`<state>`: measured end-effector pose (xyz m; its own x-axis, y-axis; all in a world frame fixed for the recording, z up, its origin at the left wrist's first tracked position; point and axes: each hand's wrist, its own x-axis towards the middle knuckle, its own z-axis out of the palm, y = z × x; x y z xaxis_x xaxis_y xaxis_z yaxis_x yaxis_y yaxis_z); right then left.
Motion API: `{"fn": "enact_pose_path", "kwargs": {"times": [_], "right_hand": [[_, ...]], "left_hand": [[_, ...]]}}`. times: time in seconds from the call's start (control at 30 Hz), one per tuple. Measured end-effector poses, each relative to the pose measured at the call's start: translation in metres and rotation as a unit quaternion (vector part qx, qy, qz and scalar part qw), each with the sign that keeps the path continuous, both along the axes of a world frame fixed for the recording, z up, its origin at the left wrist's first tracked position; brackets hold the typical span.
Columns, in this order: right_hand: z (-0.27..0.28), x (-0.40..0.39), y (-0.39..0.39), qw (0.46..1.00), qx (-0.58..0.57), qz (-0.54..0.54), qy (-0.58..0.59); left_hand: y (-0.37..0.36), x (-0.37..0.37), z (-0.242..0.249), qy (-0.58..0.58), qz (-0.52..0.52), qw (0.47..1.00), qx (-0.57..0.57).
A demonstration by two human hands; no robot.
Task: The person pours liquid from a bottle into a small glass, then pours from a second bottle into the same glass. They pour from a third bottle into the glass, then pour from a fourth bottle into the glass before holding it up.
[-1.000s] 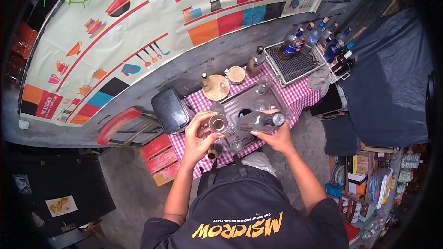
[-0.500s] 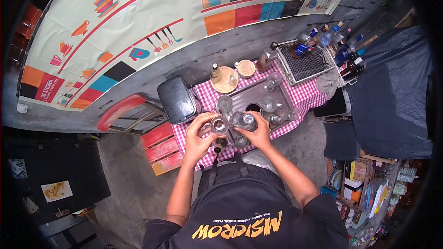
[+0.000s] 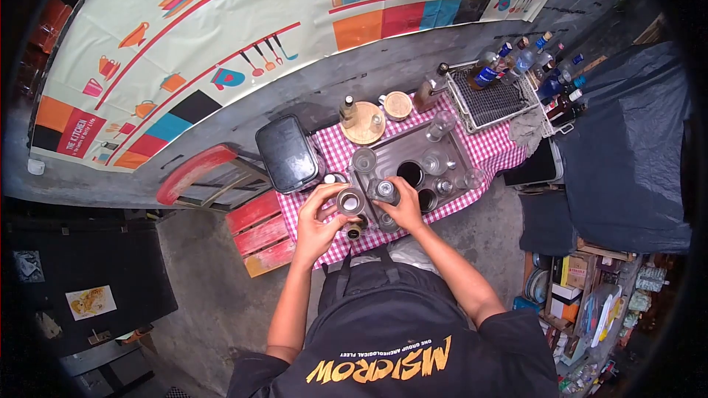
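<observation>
My left hand is wrapped round a clear glass, its round mouth facing up. Close to its right, my right hand grips a glass bottle with a grey top. Both are held above the near left part of a dark tray, and a small gap separates them. Behind the hands, another clear glass stands on the tray. A dark bottle or can is just below the held glass. Several more clear glasses and round black openings are at the tray's right side.
A pink checked cloth covers the table. Behind are a black lidded box, a round wooden board, a mug with a wooden lid and a wire rack with bottles. A red wooden chair stands left.
The bottle in my right hand has shifted slightly left and is more upright, uncovering black openings on the tray. My left hand still holds the glass. The view has shifted slightly.
</observation>
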<state>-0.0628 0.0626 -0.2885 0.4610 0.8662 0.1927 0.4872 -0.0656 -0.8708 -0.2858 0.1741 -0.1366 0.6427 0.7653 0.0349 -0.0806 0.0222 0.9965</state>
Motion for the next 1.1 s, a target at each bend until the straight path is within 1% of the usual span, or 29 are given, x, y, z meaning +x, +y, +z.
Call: {"fn": "enact_pose_path", "kwargs": {"times": [0.23,0.33,0.4,0.53,0.63,0.73,0.77,0.8,0.87,0.9,1.0,1.03,1.1], "right_hand": [[-0.019,0.001,-0.004,0.999,-0.023,-0.014,0.017],[-0.022,0.004,-0.003,0.999,-0.025,-0.004,0.024],[-0.024,0.007,-0.005,0.998,-0.047,0.012,0.027],[-0.001,0.006,-0.012,0.998,-0.053,0.032,-0.013],[0.022,-0.004,-0.023,0.992,-0.018,-0.04,-0.116],[0.01,-0.009,-0.045,0.993,-0.011,-0.077,-0.086],[0.011,-0.009,-0.053,0.997,-0.016,-0.039,-0.058],[0.011,-0.01,-0.057,0.997,-0.025,0.019,-0.076],[0.036,-0.016,-0.057,0.984,-0.042,0.133,-0.112],[0.041,-0.02,-0.054,0.973,-0.07,0.172,-0.139],[0.035,-0.035,-0.039,0.953,-0.102,0.238,-0.158],[0.026,-0.038,-0.036,0.945,-0.132,0.251,-0.16],[0.008,-0.041,-0.028,0.94,-0.146,0.27,-0.149]], "left_hand": [[0.001,-0.006,0.002,-0.001,-0.003,1.0,-0.01],[0.0,-0.008,0.0,0.001,-0.004,1.0,-0.013],[0.0,-0.012,-0.003,0.001,-0.007,1.0,-0.004],[-0.001,-0.018,-0.004,0.008,0.0,1.0,-0.007],[-0.002,-0.023,-0.005,-0.001,0.005,1.0,-0.014],[-0.002,-0.029,-0.002,0.024,0.009,1.0,0.012],[-0.003,-0.031,-0.004,0.017,0.014,1.0,0.0],[-0.005,-0.033,-0.006,0.01,0.018,1.0,-0.012],[-0.006,-0.036,-0.009,0.0,0.025,0.999,-0.026],[-0.006,-0.038,-0.01,-0.002,0.026,0.999,-0.027],[-0.007,-0.046,-0.016,-0.002,0.026,0.999,-0.027],[-0.007,-0.048,-0.017,-0.001,0.025,0.999,-0.025],[-0.008,-0.051,-0.016,-0.002,0.033,0.999,-0.024]]}}
